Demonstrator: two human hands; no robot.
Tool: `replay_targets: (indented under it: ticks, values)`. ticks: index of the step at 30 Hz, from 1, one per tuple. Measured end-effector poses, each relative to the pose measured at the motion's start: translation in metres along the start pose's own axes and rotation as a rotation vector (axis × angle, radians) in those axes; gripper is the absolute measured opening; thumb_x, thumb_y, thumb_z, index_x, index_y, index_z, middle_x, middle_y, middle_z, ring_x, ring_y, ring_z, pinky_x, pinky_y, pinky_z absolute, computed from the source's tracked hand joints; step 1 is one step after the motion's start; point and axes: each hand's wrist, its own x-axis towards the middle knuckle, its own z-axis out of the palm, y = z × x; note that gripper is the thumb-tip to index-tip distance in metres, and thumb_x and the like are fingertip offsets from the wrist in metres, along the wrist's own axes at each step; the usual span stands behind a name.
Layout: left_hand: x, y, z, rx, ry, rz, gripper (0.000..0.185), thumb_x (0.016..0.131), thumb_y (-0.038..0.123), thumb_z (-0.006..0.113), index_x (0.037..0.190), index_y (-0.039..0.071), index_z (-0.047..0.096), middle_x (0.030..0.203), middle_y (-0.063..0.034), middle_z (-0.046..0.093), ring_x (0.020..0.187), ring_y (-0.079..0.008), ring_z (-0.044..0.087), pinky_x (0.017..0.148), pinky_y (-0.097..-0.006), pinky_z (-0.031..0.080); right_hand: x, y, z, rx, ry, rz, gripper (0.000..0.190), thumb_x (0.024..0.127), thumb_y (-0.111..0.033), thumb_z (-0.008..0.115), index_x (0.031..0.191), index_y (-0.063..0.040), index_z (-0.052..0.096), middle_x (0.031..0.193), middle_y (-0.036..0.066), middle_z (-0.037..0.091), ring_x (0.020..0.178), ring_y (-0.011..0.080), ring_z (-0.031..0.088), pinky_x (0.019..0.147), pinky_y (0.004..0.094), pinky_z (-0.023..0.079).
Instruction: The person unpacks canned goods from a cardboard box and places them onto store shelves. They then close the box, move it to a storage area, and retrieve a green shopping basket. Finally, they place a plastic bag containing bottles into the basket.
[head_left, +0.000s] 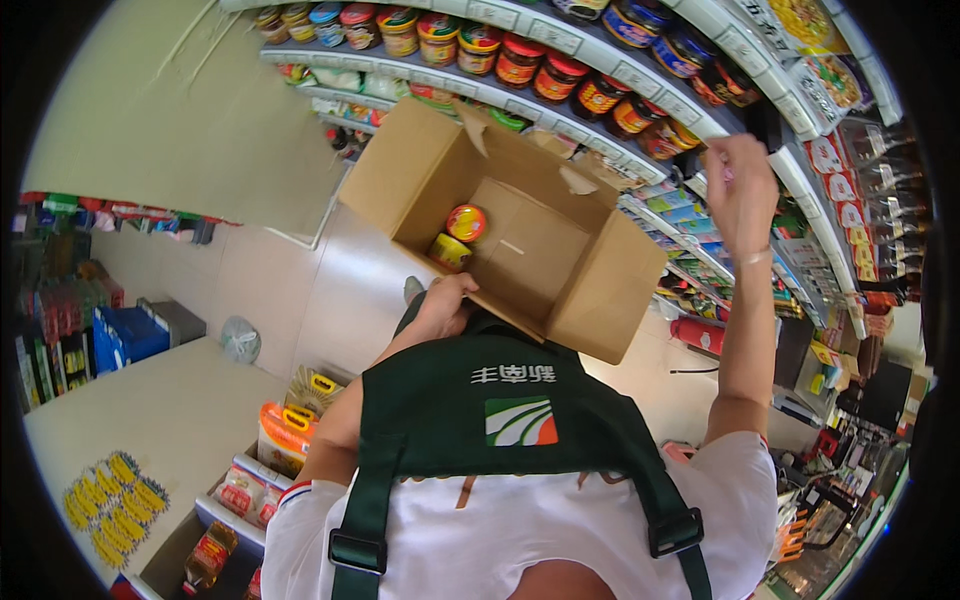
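Observation:
My left hand (444, 304) grips the near edge of an open cardboard box (420, 165), held in front of my apron with its flaps spread. Two small containers lie in the box's left corner. One shows a red and yellow round lid (466, 223); the other is a yellow container (450, 251). My right hand (742, 187) is raised at the shelf edge on the right, fingers curled inward. A small pinkish patch shows at its fingers, too unclear to name. Closest to that hand are glass jars (667, 139) with orange labels on the shelf.
Shelves of lidded jars (517, 60) curve across the top, with price strips (555, 36) along their edges. Packets (675, 202) fill lower shelves. A red cylinder (697, 335) lies low on the right. Behind my left arm stand rice bags (285, 435) and an oil bottle (210, 555).

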Motion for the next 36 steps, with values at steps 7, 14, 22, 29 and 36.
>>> replay_targets:
  ticks: [7, 14, 22, 29, 36]
  values:
    - [-0.007, -0.004, 0.020, 0.101, 0.063, -0.016, 0.042, 0.070, -0.006, 0.056, 0.109, -0.003, 0.039, 0.097, -0.0149, 0.046, 0.085, -0.0296, 0.051, 0.077, -0.0466, 0.049, -0.030, -0.129, 0.139, 0.113, -1.102, -0.259, 0.024, 0.078, -0.011, 0.059, 0.099, -0.001, 0.059, 0.089, 0.016, 0.064, 0.089, 0.0331, 0.063, 0.077, 0.0417, 0.051]
    - [-0.037, -0.014, 0.041, 0.163, 0.071, 0.104, 0.040, 0.068, -0.001, 0.060, 0.103, -0.004, 0.042, 0.086, -0.0128, 0.051, 0.067, -0.0241, 0.053, 0.057, -0.0348, 0.047, -0.075, -0.137, 0.270, 0.052, -0.973, -0.101, 0.070, 0.063, -0.017, 0.077, 0.119, 0.001, 0.039, 0.124, 0.023, 0.048, 0.106, 0.0366, 0.058, 0.084, 0.0429, 0.051]
    - [-0.025, -0.011, 0.037, 0.242, 0.008, 0.082, 0.019, 0.069, 0.000, 0.059, 0.086, -0.004, 0.052, 0.075, -0.0091, 0.052, 0.065, -0.0210, 0.051, 0.057, -0.0340, 0.043, -0.044, -0.116, 0.192, 0.227, -0.959, -0.098, 0.079, 0.060, -0.016, 0.079, 0.125, -0.001, 0.037, 0.122, 0.023, 0.050, 0.109, 0.0365, 0.055, 0.090, 0.0401, 0.047]
    - [-0.012, -0.006, 0.041, 0.289, -0.087, -0.010, 0.025, 0.072, -0.004, 0.053, 0.096, -0.005, 0.045, 0.089, -0.0160, 0.052, 0.079, -0.0311, 0.055, 0.074, -0.0473, 0.049, -0.031, -0.085, 0.040, 0.964, -0.735, 0.174, 0.082, 0.059, -0.008, 0.080, 0.128, -0.007, 0.037, 0.116, 0.010, 0.052, 0.105, 0.0231, 0.057, 0.089, 0.0338, 0.046]
    - [-0.005, -0.007, 0.041, 0.213, -0.114, -0.099, 0.028, 0.073, -0.004, 0.052, 0.100, -0.006, 0.044, 0.094, -0.0162, 0.051, 0.085, -0.0317, 0.055, 0.081, -0.0482, 0.050, -0.046, -0.040, -0.017, 0.861, -0.351, 0.248, 0.081, 0.057, -0.004, 0.081, 0.127, -0.006, 0.040, 0.116, 0.009, 0.051, 0.105, 0.0194, 0.056, 0.090, 0.0321, 0.046]
